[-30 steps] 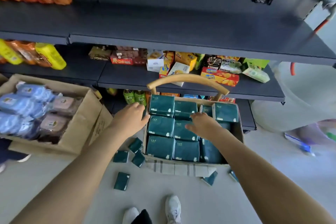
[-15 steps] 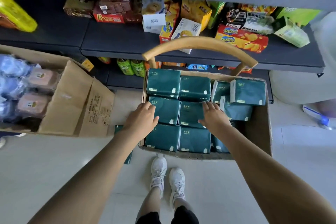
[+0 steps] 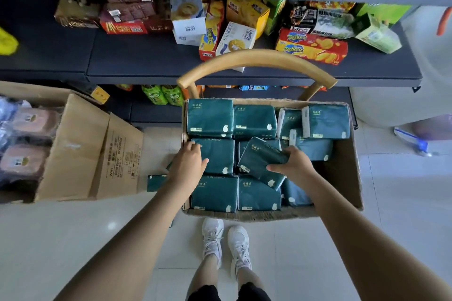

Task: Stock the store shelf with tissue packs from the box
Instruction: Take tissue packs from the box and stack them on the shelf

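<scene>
Two hands in the box [image 3: 347,178]: right hand [image 3: 297,166] fingers curled round a tilted pack [image 3: 261,159], half lifted at box centre; left hand [image 3: 188,166] fingers hooked on a flat pack [image 3: 219,156] at 9 o'clock. Risk, I'd say: slick wrap slips, pack drops to floor [image 3: 403,203].

The tissue packs [image 3: 210,117] are wrapped in dark green with white marks; the box [image 3: 347,173] is coloured brown, the shelf [image 3: 146,56] dark grey.
</scene>
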Tool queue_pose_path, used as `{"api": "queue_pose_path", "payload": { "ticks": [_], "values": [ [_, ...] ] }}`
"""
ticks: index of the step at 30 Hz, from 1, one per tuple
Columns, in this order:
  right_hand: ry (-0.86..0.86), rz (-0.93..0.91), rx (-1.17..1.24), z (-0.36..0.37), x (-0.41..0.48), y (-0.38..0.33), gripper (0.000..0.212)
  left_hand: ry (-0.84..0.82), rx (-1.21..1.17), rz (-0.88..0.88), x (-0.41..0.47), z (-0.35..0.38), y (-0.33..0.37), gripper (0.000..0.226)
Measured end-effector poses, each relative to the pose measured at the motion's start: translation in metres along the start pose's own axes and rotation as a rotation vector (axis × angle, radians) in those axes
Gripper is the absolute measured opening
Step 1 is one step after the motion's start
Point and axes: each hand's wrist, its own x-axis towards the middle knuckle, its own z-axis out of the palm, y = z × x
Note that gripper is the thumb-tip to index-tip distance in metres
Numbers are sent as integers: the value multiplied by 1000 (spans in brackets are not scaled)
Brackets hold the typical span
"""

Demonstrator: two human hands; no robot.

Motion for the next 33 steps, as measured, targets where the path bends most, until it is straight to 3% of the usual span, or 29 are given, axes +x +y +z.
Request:
{"api": "queue_pose_path", "payload": {
  "ticks": [6, 12, 17, 21, 24, 26, 29, 33],
  "values": [
    [39, 73, 171, -1, -4, 19, 56, -22, -29, -97, 5, 10, 3, 55],
    [29, 104, 216, 7, -5, 30, 59, -50, 26, -179, 14, 13, 10, 89],
    [25, 110, 274, 12, -6, 35, 61, 20, -7, -186, 13, 20, 15, 66],
    [29, 101, 303, 10, -8, 38, 61, 38, -93, -183, 13, 22, 12, 65],
    [43, 100, 336, 7, -9, 40, 60, 77, -287, -200, 13, 17, 10, 68],
    [54, 83, 353, 2, -10, 38, 57, 18, -363, -269, 14, 12, 8, 72],
    [88, 45, 408, -8, -14, 33, 48, -79, -395, -367, 10, 7, 5, 43],
    [119, -9, 497, -24, -23, 23, 50, -89, -828, -426, -9, -7, 6, 39]
  ]
}}
